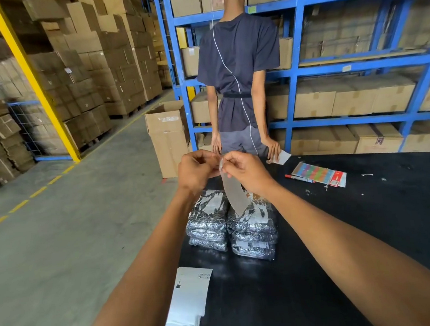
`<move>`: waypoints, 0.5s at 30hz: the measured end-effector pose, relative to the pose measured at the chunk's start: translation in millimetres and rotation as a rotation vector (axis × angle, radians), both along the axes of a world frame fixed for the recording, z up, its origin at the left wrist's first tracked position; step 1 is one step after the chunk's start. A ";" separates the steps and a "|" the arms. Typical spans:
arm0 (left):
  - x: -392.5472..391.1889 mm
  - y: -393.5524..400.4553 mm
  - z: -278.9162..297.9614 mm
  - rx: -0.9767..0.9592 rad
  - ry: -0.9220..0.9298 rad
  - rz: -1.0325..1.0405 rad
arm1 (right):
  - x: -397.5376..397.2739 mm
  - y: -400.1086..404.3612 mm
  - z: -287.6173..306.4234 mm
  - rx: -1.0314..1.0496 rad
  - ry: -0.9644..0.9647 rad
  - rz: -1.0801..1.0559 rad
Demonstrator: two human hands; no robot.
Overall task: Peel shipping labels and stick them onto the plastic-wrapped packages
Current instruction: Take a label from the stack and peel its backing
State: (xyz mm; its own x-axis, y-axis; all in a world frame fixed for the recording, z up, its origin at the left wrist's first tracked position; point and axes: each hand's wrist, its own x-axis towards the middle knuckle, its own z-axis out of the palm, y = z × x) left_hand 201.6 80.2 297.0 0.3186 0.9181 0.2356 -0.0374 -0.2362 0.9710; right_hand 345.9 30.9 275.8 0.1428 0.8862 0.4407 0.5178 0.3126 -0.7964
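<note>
Both my hands are raised over the black table [345, 242], pinching the top of a shipping label [233, 191] that hangs down as a pale strip. My left hand [196, 171] pinches one side of its upper edge and my right hand [246, 171] pinches the other, fingertips almost touching. Below the hanging label sit two stacks of plastic-wrapped packages [208, 223], silvery and crinkled, side by side near the table's left edge. White labels show on the top of both stacks. A pile of unpeeled label sheets [192, 297] lies at the near left corner of the table.
A person in a dark shirt [240, 77] stands across the table, hands on its far edge beside a white slip [283, 156]. A red marker [299, 178] and a colourful card [318, 173] lie at the back. An open carton [167, 138] stands on the floor; blue shelving [356, 67] is behind.
</note>
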 end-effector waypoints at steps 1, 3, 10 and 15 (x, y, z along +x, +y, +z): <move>0.2 0.7 -0.4 -0.025 -0.014 -0.009 | 0.2 -0.8 0.5 0.000 0.009 -0.003; 0.2 0.2 0.8 -0.106 -0.073 -0.024 | -0.6 -0.9 1.8 -0.026 0.072 -0.016; 2.4 -8.2 -1.0 -0.283 -0.269 -0.003 | -9.9 4.8 -2.3 -0.171 0.434 -0.122; 2.7 -6.6 -5.7 -0.261 -0.269 0.012 | -15.2 -1.9 1.3 -0.137 0.575 -0.071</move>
